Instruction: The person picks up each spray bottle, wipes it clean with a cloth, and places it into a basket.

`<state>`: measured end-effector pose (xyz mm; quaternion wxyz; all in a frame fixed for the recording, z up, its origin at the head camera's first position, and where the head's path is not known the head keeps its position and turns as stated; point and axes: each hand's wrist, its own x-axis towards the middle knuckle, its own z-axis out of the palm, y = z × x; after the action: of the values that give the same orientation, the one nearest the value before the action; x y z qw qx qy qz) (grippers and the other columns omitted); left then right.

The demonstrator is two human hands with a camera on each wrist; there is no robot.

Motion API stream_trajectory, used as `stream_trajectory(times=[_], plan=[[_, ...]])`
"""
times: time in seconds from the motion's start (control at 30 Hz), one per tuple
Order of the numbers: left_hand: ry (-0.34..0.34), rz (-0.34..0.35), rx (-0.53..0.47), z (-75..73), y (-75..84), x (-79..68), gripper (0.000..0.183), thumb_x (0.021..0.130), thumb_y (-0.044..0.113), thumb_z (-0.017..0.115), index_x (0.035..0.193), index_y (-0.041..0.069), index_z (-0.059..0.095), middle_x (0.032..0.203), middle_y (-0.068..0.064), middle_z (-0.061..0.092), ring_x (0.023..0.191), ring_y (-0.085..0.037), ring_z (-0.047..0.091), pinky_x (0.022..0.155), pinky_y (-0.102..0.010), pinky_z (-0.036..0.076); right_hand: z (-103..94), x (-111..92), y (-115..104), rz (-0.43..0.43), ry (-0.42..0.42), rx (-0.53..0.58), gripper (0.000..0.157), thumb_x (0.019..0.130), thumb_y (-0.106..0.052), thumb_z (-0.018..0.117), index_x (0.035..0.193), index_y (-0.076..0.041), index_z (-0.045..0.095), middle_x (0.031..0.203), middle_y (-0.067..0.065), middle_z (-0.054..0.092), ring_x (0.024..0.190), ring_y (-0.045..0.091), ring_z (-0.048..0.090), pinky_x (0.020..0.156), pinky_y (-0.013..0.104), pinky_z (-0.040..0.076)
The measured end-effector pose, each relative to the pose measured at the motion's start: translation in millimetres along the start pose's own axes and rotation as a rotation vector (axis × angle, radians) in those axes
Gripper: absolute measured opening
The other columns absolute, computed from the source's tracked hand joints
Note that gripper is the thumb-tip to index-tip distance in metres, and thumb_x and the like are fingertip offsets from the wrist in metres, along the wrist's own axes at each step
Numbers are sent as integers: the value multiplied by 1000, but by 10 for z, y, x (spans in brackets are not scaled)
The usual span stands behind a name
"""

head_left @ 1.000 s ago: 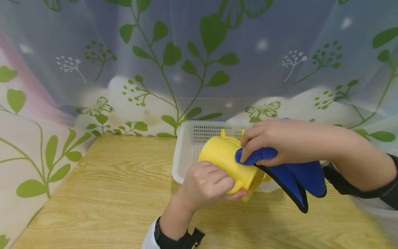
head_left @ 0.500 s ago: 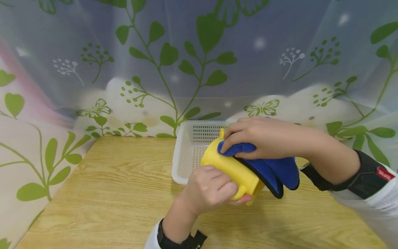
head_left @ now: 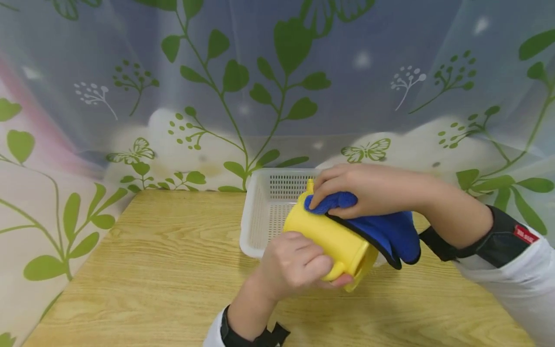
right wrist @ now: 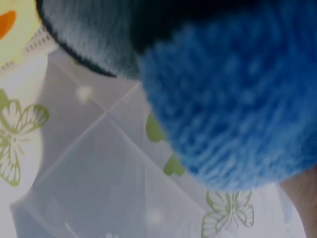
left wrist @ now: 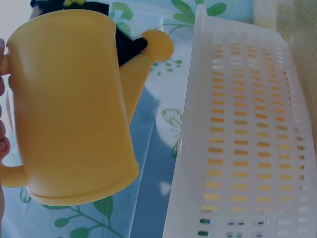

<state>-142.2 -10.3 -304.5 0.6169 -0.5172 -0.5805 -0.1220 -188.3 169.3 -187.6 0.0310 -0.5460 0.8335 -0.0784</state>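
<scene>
In the head view a yellow watering can (head_left: 329, 236) is held tilted above the table, in front of a white basket. My left hand (head_left: 292, 262) grips its handle, with the fingers curled round it. The left wrist view shows the can's smooth side and its spout (left wrist: 134, 84) with a round head. My right hand (head_left: 347, 185) holds a bunched blue cloth (head_left: 383, 229) with black edging against the upper side of the can. That cloth's fluffy surface (right wrist: 237, 104) fills much of the right wrist view, and the fingertips are hidden there.
The white slotted basket (head_left: 251, 217) stands on the wooden table (head_left: 151, 270), against a leaf-patterned curtain (head_left: 243, 120). Something yellow shows through its slots in the left wrist view. A small yellow prong (head_left: 310, 184) sticks up behind the can.
My right hand has moved left along the watering can with the cloth, mostly between the first two frames. The can has tilted slightly, while my left hand keeps its grip.
</scene>
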Motion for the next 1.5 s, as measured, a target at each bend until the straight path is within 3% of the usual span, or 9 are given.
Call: stream_trajectory(times=[0.37,0.53,0.8,1.17,1.3,1.5], plan=[[40,10,47,-7,-102,-58,35,82,39,62,60,19,43,51,13,39,44,2,30,43,-9,26,-115,-442,57,-62,-7,89,30,87,-16,62,113,-30,58,113,-8,55,102,10,51,80,32,48],[58,16,49,-14,-108,-47,35,80,39,64,61,18,45,51,13,39,43,2,30,43,-9,26,-163,-529,43,-94,9,100,33,87,-15,62,116,-29,57,113,-10,55,100,9,51,77,28,48],[103,33,33,-10,-98,-9,34,80,38,65,61,17,46,50,12,39,42,1,31,43,-9,25,-114,-269,36,67,-22,119,25,92,-29,54,117,-31,57,117,-8,56,107,11,50,88,40,45],[145,46,22,7,-57,24,37,80,38,64,57,18,43,49,13,35,42,2,27,43,-9,20,-2,181,228,139,-27,162,24,90,-26,58,114,-21,60,113,-2,60,105,14,51,89,40,43],[145,45,19,4,-66,22,39,82,38,63,56,18,41,48,13,34,42,2,26,43,-9,20,26,173,254,165,-36,174,26,90,-27,58,115,-21,60,117,-1,59,109,16,50,93,42,41],[145,34,23,-8,-103,3,39,85,36,60,56,18,41,47,13,36,41,2,27,42,-9,21,-9,-27,225,183,-62,197,28,91,-31,56,118,-23,57,120,-1,58,111,16,50,93,43,42]])
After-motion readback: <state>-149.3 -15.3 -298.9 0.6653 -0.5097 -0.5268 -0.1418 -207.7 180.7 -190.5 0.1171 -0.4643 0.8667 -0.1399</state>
